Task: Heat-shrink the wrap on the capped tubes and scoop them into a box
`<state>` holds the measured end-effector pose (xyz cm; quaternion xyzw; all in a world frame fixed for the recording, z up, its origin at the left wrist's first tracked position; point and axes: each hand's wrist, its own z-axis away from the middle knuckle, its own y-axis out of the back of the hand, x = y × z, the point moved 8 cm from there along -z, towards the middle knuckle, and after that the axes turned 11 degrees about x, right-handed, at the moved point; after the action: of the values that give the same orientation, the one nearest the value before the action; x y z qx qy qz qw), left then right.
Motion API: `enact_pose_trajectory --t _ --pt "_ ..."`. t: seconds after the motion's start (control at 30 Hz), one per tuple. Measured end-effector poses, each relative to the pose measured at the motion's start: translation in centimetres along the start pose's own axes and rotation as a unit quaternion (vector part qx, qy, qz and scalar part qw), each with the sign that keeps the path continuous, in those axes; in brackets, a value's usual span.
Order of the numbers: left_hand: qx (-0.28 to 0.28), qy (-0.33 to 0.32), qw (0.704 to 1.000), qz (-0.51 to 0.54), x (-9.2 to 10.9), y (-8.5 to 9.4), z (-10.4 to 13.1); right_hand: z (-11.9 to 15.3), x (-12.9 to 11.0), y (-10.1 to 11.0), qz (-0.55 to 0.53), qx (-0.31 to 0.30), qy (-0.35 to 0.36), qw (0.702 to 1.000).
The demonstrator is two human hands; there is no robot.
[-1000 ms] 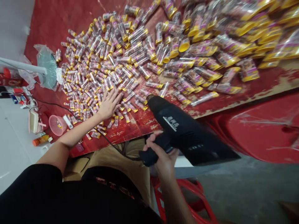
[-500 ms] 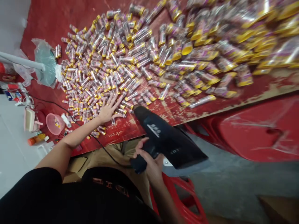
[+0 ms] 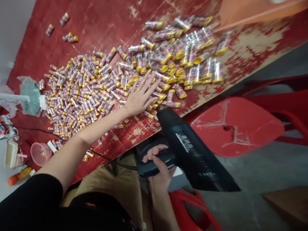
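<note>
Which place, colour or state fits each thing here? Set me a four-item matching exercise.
Things:
1. left hand
2. basket
3. right hand
4. heat gun

Matches:
A. black
B. wrapped around a dark handle
C. spread out over yellow-ended tubes
D. pink

Pairs: 1-C, 2-D, 3-B, 4-A

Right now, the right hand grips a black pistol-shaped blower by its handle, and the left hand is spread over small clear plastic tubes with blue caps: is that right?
One detail is wrong: the head view shows yellow caps, not blue, on the small clear plastic tubes. The rest stands.
</note>
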<state>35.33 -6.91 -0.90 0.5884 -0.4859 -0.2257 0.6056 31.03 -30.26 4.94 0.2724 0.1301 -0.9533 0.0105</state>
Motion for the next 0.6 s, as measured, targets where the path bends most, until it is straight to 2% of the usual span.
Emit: enact_pose_trajectory --t 0.13,0.23,0.3,0.4,0.5,0.6 --pt "-0.048 -0.082 0.995 -0.029 0.1 -1.5 -4.0 -1.2 -1.4 -2.6 -0.042 -0.028 0.038 0.998" --pt "-0.075 -0.104 0.991 -0.033 -1.5 -1.7 -4.4 -2.1 -2.9 -4.1 -0.068 -0.026 0.077 0.994" --pt "-0.081 -0.094 0.992 -0.031 -3.7 -1.2 -3.4 -2.8 -3.5 -4.9 -0.072 -0.023 0.083 0.994" --pt "-0.086 -0.068 0.994 -0.03 -7.8 0.1 -0.4 -3.8 -4.0 -5.8 -0.058 -0.017 0.084 0.995" --pt "-0.085 -0.044 0.995 -0.028 -11.5 2.1 3.2 -4.8 -3.5 -6.6 -0.027 -0.032 0.061 0.997" --pt "-0.066 -0.022 0.997 -0.016 -13.9 4.7 6.3 -5.1 -2.2 -7.6 0.019 -0.08 0.024 0.996"
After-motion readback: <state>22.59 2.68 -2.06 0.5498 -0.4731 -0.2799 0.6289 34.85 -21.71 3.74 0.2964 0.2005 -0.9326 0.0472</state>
